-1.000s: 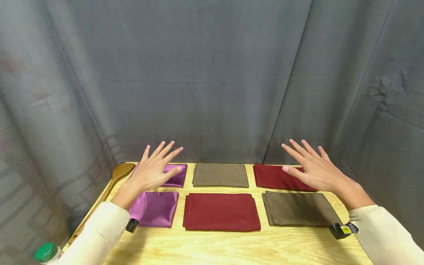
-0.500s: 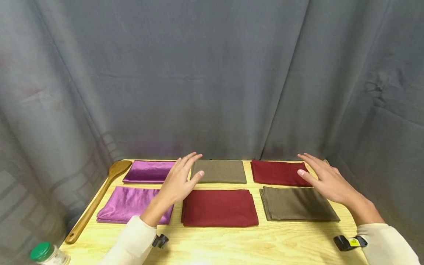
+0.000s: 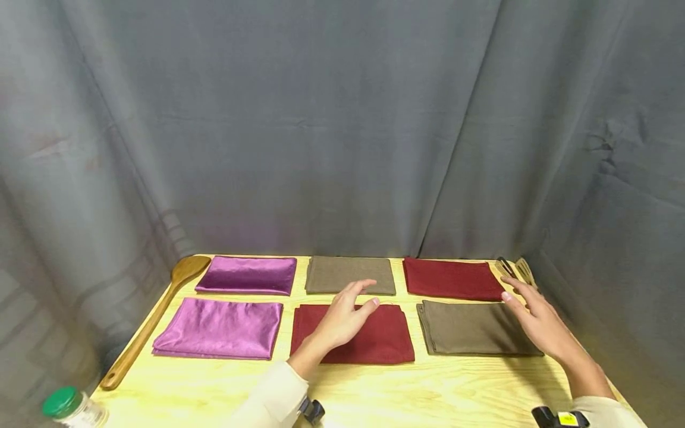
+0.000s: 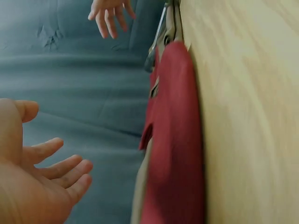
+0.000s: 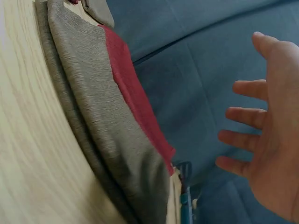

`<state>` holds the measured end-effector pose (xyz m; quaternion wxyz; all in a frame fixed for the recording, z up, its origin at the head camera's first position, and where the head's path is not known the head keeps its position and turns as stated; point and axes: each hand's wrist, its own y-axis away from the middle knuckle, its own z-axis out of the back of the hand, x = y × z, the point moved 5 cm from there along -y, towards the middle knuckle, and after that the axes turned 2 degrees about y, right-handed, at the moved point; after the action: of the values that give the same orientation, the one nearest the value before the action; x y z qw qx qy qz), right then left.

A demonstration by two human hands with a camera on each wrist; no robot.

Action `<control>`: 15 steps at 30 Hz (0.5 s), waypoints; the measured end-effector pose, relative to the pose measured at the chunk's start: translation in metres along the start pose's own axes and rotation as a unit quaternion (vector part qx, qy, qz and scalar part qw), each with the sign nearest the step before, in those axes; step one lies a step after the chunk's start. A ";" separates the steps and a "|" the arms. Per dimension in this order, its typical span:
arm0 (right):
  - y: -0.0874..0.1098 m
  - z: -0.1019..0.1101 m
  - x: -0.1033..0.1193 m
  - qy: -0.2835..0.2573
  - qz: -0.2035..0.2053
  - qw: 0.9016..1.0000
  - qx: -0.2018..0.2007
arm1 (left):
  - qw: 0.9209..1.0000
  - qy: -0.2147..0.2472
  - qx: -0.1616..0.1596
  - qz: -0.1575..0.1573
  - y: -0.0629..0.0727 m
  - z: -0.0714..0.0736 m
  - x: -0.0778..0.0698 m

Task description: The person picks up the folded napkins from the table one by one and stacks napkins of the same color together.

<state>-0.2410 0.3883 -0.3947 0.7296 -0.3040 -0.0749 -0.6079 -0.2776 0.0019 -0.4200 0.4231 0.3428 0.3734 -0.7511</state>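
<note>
My left hand (image 3: 345, 318) hovers over the front middle red folded cloth (image 3: 374, 342), fingers loosely bent and holding nothing. In the left wrist view the same hand (image 4: 42, 177) appears beside the red cloth (image 4: 175, 140), apart from it. My right hand (image 3: 540, 321) hangs by the right end of the front brown folded cloth (image 3: 476, 330), its fingers spread with nothing between them. The right wrist view shows this hand (image 5: 275, 126) apart from the brown cloth (image 5: 98, 107). Behind lie another brown cloth (image 3: 348, 274) and another red cloth (image 3: 449, 279).
Two shiny purple folded cloths, one in front (image 3: 222, 330) and one behind (image 3: 248, 274), lie on the left. A wooden spoon (image 3: 155, 315) runs along the left edge, near a green-capped jar (image 3: 75, 407). Utensils (image 3: 521, 270) lie at the back right. A grey curtain (image 3: 321, 131) hangs behind.
My left hand has swept rightward from over the purple cloths to the front red cloth. The right hand has lowered and moved slightly right, uncovering the back red cloth and the utensils.
</note>
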 end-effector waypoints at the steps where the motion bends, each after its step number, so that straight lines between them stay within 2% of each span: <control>1: 0.001 -0.002 -0.002 0.004 -0.006 1.000 -0.004 | 1.000 0.011 0.004 0.003 -0.002 -0.005 0.001; 8: 0.012 -0.011 -0.022 -0.035 -0.032 0.998 -0.034 | 0.997 0.064 0.024 0.021 -0.008 -0.039 -0.003; 15: 0.025 -0.016 -0.044 -0.070 -0.064 0.993 -0.064 | 0.994 0.089 0.048 0.040 -0.012 -0.069 -0.009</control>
<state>-0.2331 0.4188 -0.4370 0.6614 -0.3859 -0.1061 -0.6343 -0.2709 0.0682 -0.4429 0.4009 0.4428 0.3586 -0.7174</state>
